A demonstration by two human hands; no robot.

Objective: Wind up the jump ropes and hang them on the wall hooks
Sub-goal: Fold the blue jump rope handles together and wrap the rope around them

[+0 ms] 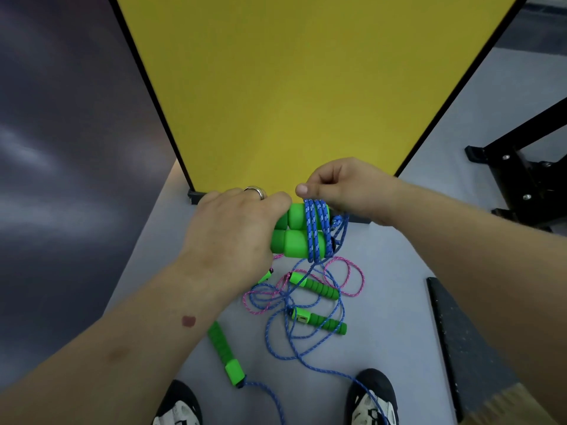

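My left hand [233, 228] grips two green foam handles [291, 231] held side by side. Several turns of blue rope [317, 231] are wrapped around them. My right hand [346, 188] pinches the blue rope just above the handles, and the rope's slack hangs down to the floor. On the floor below lie a tangle of blue rope [294, 338] and pink rope [346, 277], and three more green handles [316, 286], [322, 322], [225, 352]. No wall hooks are in view.
A yellow panel [306, 87] in a black frame stands straight ahead. A black metal stand [521, 173] is at the right, and a dark speckled mat [466, 345] lies on the floor at the lower right. My two shoes [371, 397] are at the bottom edge.
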